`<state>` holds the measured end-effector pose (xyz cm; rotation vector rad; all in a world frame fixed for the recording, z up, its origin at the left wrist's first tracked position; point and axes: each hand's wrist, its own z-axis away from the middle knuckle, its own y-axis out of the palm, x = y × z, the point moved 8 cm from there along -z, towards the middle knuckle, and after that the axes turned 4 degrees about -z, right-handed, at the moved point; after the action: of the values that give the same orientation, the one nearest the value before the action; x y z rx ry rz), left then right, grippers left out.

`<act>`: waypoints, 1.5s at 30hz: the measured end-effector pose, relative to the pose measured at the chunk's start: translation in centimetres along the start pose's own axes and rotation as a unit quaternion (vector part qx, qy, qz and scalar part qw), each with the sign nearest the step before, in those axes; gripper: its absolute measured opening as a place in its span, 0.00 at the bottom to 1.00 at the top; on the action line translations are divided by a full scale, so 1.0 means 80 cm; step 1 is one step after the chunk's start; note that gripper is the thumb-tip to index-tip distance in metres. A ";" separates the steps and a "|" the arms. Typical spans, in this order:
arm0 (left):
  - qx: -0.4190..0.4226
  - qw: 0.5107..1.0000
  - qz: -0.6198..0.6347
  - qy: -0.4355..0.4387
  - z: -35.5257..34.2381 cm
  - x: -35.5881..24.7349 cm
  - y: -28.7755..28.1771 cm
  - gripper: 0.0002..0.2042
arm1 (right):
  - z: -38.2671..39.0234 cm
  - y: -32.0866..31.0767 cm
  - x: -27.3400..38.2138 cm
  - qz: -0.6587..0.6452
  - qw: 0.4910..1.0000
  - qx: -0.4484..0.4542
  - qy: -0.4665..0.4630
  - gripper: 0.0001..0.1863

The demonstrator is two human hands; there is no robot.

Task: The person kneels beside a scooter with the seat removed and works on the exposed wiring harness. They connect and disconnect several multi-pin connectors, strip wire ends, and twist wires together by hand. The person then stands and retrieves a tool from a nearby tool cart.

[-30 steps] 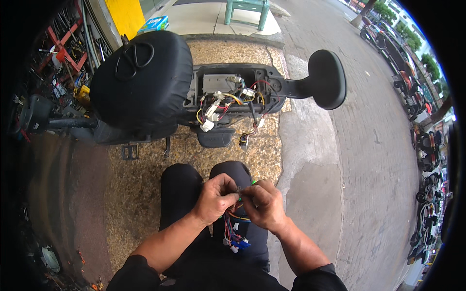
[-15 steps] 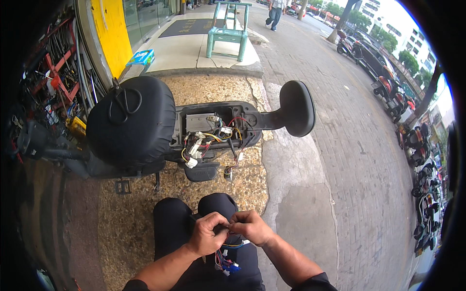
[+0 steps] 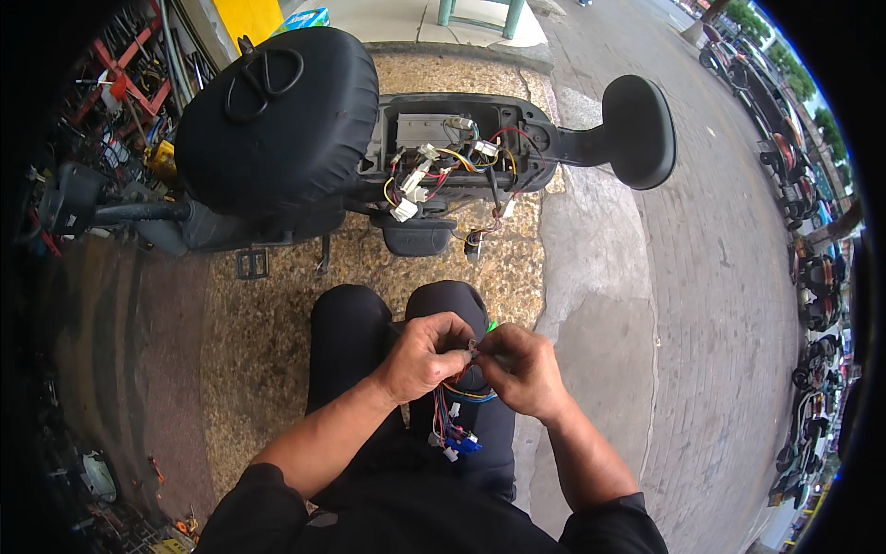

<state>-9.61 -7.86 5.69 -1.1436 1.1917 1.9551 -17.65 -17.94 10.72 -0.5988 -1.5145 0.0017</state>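
Note:
Just above my right knee, my left hand (image 3: 429, 360) pinches part of a wire harness (image 3: 448, 415). My right hand (image 3: 521, 369) meets it from the right, fingers closed at the same small spot, whose exact part is too small to make out. Below my hands, coloured wires, white plugs and a blue connector (image 3: 466, 443) hang over my dark trousers. A bit of green (image 3: 493, 327) shows behind my fingers. Beyond my knees, a scooter stands crosswise with its opened body bay (image 3: 531, 129) holding a silver box (image 3: 420, 129) and tangled wires with white connectors (image 3: 403, 210).
A round black seat (image 3: 258, 157) with a loop on top and a black backrest (image 3: 641, 129) flank the bay. Tools crowd a red rack (image 3: 125, 74) at left, near a yellow panel (image 3: 245, 28). A teal stool (image 3: 512, 23) stands behind. Parked scooters (image 3: 817, 286) line the pavement at right.
The view tilted up half a second ago, showing a walking person and more street, and is now tilted down again. My hands stay together at the wires, with small finger shifts.

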 end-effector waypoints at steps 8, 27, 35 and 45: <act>-0.031 0.999 -0.024 -0.018 -0.002 0.002 -0.007 0.03 | 0.003 -0.004 0.015 0.039 0.998 0.000 -0.055 0.10; -0.084 0.989 -0.109 0.061 0.002 -0.021 -0.007 0.04 | 0.000 -0.008 0.030 0.003 0.995 -0.020 -0.094 0.13; -0.055 0.996 -0.058 0.048 0.005 -0.023 -0.009 0.05 | -0.004 0.009 -0.024 -0.262 0.960 -0.048 0.090 0.13; -0.110 0.971 -0.183 0.108 0.005 -0.025 -0.011 0.03 | -0.002 -0.004 -0.010 -0.136 0.987 -0.078 0.042 0.11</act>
<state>-8.16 -7.19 7.19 -1.5990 0.8025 1.7402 -17.69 -18.56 10.13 -0.5051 -1.5123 -0.3499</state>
